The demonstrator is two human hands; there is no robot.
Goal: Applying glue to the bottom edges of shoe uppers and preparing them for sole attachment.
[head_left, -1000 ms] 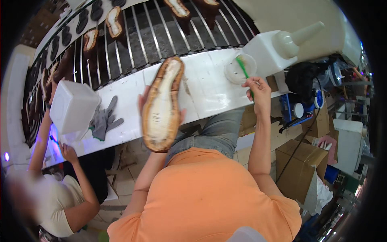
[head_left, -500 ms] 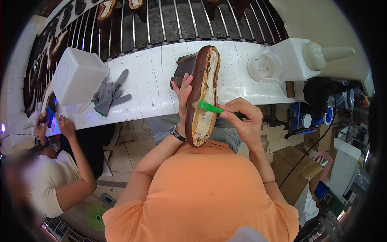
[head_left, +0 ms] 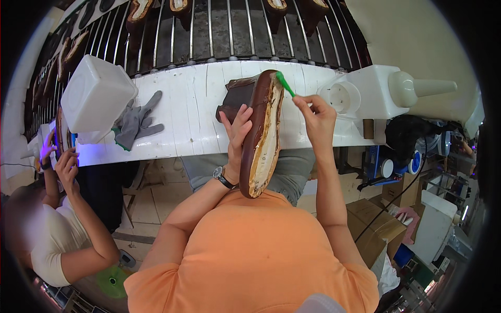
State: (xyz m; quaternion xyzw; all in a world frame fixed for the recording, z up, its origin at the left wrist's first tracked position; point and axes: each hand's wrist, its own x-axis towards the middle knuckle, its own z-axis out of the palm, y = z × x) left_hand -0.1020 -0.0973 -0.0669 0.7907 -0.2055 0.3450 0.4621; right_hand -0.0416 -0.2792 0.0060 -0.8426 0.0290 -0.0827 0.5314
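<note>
A brown leather boot (head_left: 253,151) without an outsole is held bottom up, tilted over the near edge of the table. Its pale underside shows a rough tan rim, and the dark shaft lies toward the tabletop. My left hand (head_left: 237,133) supports the boot from its left side, fingers along the leather. Pinched in my right hand (head_left: 317,117) is a small green-handled brush (head_left: 286,84). The brush's head meets the far end of the boot's underside; its bristles are hard to make out.
On the white table (head_left: 193,125) stand a white square container (head_left: 96,94) and a grey glove (head_left: 138,125) at left. A round white tub (head_left: 342,99) and a white jug (head_left: 370,91) are at right. Behind runs a roller rack (head_left: 211,31) with more boots. A co-worker (head_left: 68,235) sits at left.
My right hand has carried the brush from the middle of the boot's underside up to its far end. The boot has shifted slightly nearer to me, still in my left hand.
</note>
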